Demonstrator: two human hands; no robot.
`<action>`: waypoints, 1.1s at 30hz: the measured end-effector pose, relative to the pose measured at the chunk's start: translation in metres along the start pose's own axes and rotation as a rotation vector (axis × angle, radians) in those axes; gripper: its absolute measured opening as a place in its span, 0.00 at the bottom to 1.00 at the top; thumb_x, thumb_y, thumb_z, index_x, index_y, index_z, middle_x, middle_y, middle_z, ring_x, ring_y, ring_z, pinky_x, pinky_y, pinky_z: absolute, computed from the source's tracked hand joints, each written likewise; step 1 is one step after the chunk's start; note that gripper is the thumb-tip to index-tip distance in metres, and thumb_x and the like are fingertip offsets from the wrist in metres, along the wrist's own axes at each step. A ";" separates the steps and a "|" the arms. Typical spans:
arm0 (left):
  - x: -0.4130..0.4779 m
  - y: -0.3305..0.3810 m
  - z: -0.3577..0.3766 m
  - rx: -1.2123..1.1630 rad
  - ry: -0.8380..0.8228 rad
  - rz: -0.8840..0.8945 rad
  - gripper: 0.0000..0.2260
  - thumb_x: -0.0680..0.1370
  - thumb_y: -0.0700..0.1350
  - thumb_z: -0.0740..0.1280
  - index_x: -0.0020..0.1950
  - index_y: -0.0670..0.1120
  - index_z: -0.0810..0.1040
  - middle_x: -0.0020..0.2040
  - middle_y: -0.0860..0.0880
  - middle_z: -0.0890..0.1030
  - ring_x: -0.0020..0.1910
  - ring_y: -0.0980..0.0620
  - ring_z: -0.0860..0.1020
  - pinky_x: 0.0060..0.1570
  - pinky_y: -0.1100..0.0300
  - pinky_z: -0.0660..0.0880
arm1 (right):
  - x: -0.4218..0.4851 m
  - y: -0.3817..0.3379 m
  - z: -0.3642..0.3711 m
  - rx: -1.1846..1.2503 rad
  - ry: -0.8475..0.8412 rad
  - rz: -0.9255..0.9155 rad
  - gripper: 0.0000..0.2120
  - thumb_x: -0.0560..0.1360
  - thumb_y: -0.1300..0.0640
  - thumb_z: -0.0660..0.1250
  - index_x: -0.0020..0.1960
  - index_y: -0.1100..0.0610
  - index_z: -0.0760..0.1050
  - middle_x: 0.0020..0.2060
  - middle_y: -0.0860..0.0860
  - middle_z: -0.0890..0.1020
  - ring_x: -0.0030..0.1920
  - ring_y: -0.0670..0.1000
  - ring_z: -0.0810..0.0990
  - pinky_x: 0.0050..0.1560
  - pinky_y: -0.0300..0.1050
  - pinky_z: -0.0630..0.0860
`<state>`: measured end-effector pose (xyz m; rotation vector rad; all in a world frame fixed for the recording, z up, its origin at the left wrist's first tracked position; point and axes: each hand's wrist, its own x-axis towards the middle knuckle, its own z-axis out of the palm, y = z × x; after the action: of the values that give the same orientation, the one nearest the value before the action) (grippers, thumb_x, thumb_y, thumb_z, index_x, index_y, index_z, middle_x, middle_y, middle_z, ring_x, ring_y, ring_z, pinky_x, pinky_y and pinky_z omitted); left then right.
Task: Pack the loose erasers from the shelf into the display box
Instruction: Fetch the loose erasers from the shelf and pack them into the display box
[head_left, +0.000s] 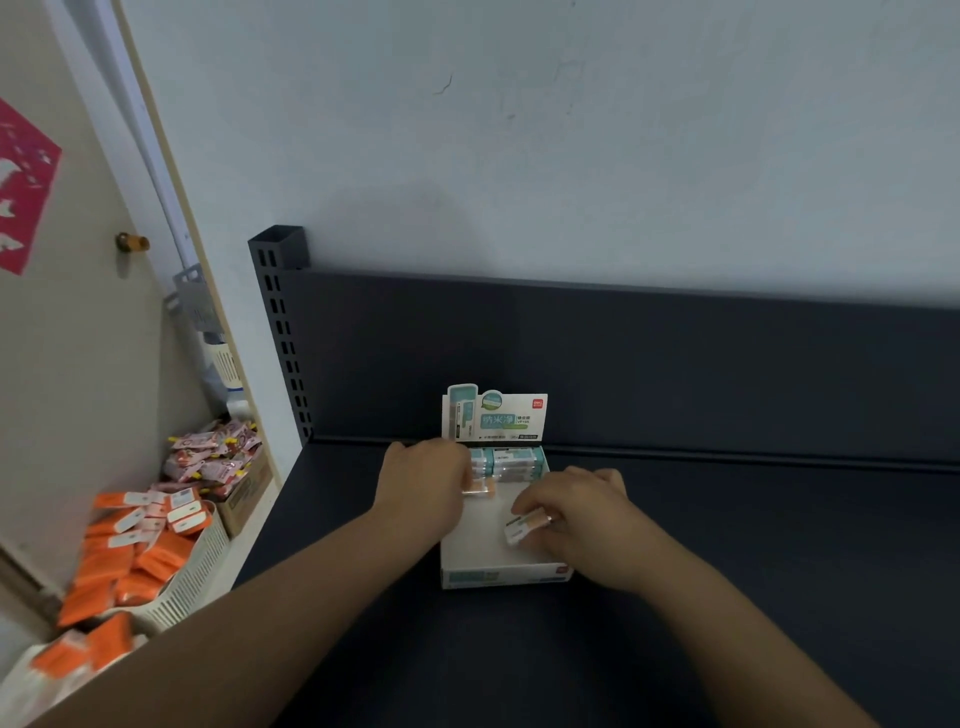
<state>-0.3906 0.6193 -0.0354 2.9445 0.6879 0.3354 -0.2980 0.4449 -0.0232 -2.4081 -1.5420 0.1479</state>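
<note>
Both hands at the display box, each with an eraser

A dark metal shelf (727, 545) runs along a pale wall. Off its left end, a white basket (192, 577) is heaped with orange packets. The white display box (483, 569) stands on the shelf near the back panel, its printed header card upright. The left hand (423, 480) reaches in over the box's left wall, fingers curled round a small orange-marked eraser (480, 487). The right hand (576, 512) hovers over the box's right side, pinching a white-sleeved eraser (522, 530). Teal-wrapped erasers (511, 460) fill the back row inside the box
</note>
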 end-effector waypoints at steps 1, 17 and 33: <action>0.000 0.000 -0.001 -0.020 -0.004 0.004 0.07 0.76 0.42 0.64 0.48 0.54 0.78 0.48 0.54 0.80 0.48 0.53 0.77 0.54 0.56 0.68 | 0.002 -0.001 -0.001 0.035 0.023 0.005 0.10 0.75 0.51 0.67 0.56 0.42 0.76 0.49 0.36 0.76 0.53 0.41 0.69 0.59 0.44 0.58; -0.005 0.001 -0.005 0.111 0.027 0.117 0.11 0.76 0.41 0.62 0.54 0.54 0.76 0.52 0.53 0.77 0.51 0.51 0.75 0.51 0.56 0.64 | 0.039 -0.007 0.016 -0.138 0.191 0.147 0.11 0.76 0.51 0.66 0.58 0.42 0.76 0.58 0.41 0.75 0.59 0.49 0.65 0.50 0.46 0.53; -0.003 0.004 -0.006 0.300 -0.041 0.307 0.12 0.80 0.44 0.60 0.61 0.54 0.76 0.53 0.51 0.75 0.55 0.49 0.72 0.54 0.52 0.61 | 0.050 -0.003 0.031 -0.232 0.148 0.062 0.09 0.75 0.60 0.65 0.54 0.54 0.76 0.53 0.51 0.75 0.53 0.54 0.76 0.49 0.44 0.64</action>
<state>-0.3933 0.6147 -0.0292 3.3371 0.2994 0.2086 -0.2859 0.4969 -0.0486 -2.5765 -1.4903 -0.2041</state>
